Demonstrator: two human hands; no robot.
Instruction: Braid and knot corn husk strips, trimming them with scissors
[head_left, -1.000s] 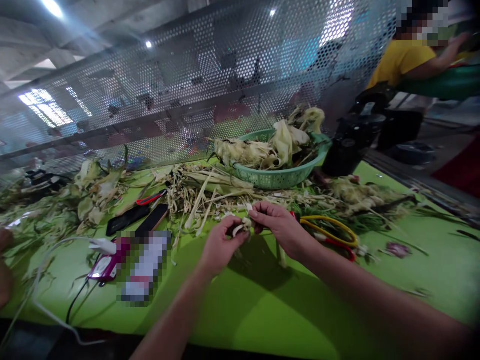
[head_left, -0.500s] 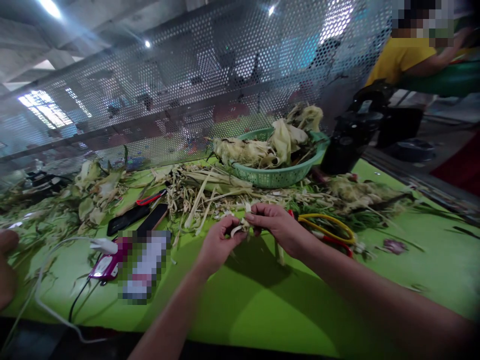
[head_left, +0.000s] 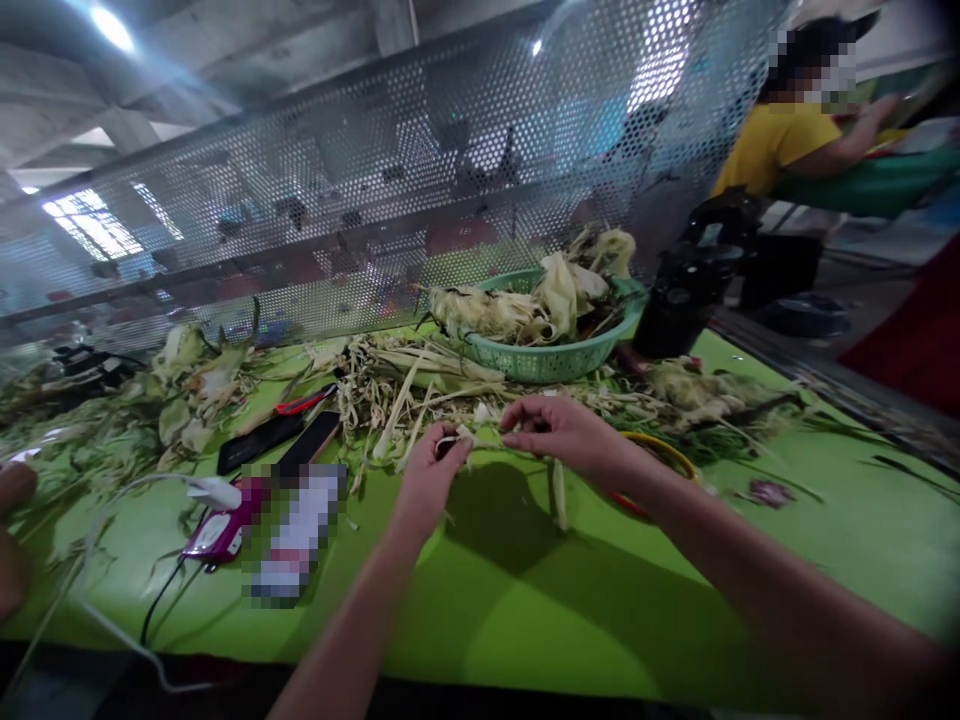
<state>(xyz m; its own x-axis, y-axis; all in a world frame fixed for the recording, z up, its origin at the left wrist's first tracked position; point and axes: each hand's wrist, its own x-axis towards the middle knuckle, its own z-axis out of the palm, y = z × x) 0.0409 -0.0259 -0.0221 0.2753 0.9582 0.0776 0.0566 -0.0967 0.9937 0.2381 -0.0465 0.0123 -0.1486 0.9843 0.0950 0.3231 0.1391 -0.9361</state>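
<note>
Low over the green table (head_left: pixel 465 620), my left hand (head_left: pixel 431 480) pinches a pale, curled strip of corn husk (head_left: pixel 466 438) between thumb and fingers. To its right is my right hand (head_left: pixel 559 440), its thumb and fingertips closed at the far end of what looks like a thin strand running from that strip; the grip itself is small and partly hidden. Another pale husk strip (head_left: pixel 559 495) lies on the table under my right wrist. Just beyond both hands spreads a heap of dry husk scraps (head_left: pixel 405 390).
Behind the scraps stands a green plastic basket (head_left: pixel 547 362) of dried husks, beside a black container (head_left: pixel 686 295). Red-and-yellow-handled tool (head_left: pixel 660 450) lies by my right forearm. Phones (head_left: pixel 307 445), a cutter (head_left: pixel 306 400) and a corded purple device (head_left: pixel 221 530) lie left. A person in yellow (head_left: pixel 780 145) works beyond.
My hands have moved apart, the left one slightly left, with a thin strand between them. The view has shifted a little, and more of the person in yellow shows.
</note>
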